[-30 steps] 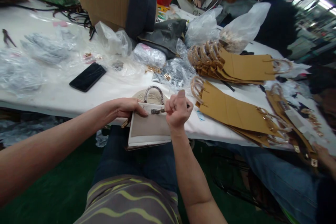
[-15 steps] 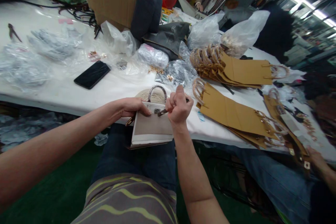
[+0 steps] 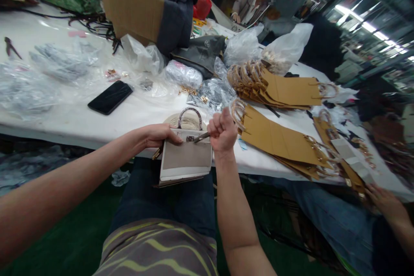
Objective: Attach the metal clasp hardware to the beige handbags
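A small beige and white handbag (image 3: 186,156) is tilted toward me at the table's front edge, above my lap. Its wrapped round handle (image 3: 190,110) stands up at the top. My left hand (image 3: 163,134) grips the bag's upper left corner, thumb on the front. In my closed right hand (image 3: 223,131) is a slim dark metal tool (image 3: 202,136); its grip is hidden, so its exact kind is unclear. The tool's tip is beside a small dark metal lock plate (image 3: 190,139) on the bag; I cannot tell if they touch. Behind the bag is a pale round coil (image 3: 171,118).
A black phone (image 3: 110,97) lies left, near plastic bags (image 3: 61,62) and pliers (image 3: 12,48). Tan bag pieces with wrapped handles (image 3: 278,138) are stacked right. A cardboard box (image 3: 132,6) stands behind. At the right edge is another person's hand (image 3: 384,200); someone sits farther back.
My right hand has tilted and shifted slightly right, showing more of the tool. The left hand keeps its grip on the handbag. The whole view has shifted a little.
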`<state>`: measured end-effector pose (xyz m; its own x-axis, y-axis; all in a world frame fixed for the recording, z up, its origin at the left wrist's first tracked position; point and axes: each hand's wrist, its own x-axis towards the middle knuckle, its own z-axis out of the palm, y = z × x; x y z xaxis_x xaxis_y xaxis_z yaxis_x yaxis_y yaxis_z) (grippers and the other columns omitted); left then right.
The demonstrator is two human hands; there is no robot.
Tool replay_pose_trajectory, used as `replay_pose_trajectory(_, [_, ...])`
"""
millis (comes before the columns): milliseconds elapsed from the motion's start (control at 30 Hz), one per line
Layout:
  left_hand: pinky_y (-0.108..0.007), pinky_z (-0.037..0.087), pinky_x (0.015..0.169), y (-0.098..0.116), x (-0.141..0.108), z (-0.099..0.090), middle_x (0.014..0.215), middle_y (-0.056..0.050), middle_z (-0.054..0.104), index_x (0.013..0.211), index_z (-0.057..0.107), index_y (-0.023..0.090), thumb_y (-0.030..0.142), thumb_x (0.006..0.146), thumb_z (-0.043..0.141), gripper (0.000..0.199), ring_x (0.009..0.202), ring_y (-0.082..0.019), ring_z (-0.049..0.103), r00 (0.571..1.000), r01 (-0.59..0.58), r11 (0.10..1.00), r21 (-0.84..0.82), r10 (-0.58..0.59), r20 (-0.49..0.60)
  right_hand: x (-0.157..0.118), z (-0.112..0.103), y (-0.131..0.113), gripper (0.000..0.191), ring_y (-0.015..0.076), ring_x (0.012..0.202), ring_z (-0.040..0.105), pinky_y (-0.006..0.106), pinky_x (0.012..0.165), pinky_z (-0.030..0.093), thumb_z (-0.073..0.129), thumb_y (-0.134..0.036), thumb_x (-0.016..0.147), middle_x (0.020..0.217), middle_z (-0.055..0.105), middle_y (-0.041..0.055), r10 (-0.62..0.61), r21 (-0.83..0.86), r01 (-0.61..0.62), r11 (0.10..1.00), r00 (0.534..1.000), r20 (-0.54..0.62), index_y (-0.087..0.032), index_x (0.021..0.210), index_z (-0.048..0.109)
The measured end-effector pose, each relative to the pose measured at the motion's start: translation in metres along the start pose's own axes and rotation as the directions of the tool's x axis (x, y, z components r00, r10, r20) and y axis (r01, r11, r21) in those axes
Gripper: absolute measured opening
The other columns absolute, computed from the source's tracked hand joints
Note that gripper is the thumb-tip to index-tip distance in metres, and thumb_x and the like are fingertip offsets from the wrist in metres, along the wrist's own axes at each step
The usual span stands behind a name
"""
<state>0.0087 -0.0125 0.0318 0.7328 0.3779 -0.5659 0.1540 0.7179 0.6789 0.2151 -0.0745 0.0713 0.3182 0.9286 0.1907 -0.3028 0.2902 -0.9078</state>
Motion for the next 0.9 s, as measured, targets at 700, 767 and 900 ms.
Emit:
replay_pose_trajectory(700, [-0.04,0.069,0.081,-0.009,0.009,-0.009,0.1,-0.014,0.086,0.097,0.085,0.015,0.016,0.055,0.098,0.044,0.085,-0.032,0.08,0.999,-0.027,0.999,0.02,0.027,0.025,-0.025,0.017,0.018,0.078,0.0053,0.041,0.018,0.024,0.04,0.017,0.078,-0.065,0.1,0.052,0.022,-0.0097,-0.152,0.003,0.154,0.988,0.975,-0.164,-0.024,0.057,0.027])
replay_pose_trajectory(767, [-0.04,0.069,0.083,-0.007,0.009,-0.007,0.104,-0.014,0.086,0.098,0.085,0.015,0.016,0.054,0.098,0.046,0.089,-0.033,0.081,0.999,-0.025,0.999,0.025,0.024,0.032,-0.01,0.006,0.009,0.077,0.0053,0.041,0.015,0.024,0.038,0.015,0.078,-0.067,0.098,0.052,0.021,-0.0106,-0.032,0.071,0.043,0.997,0.988,-0.15,-0.024,0.06,0.026])
replay_pose_trajectory(900, [-0.042,0.068,0.088,-0.005,0.006,-0.003,0.112,-0.016,0.086,0.103,0.085,0.016,0.015,0.056,0.097,0.049,0.1,-0.037,0.081,0.999,-0.024,1.0,0.017,0.023,0.046,0.019,-0.008,-0.005,0.077,0.0056,0.04,0.012,0.024,0.037,0.012,0.075,-0.068,0.099,0.052,0.019,-0.0115,0.096,0.126,-0.08,0.989,0.987,-0.128,-0.025,0.063,0.022])
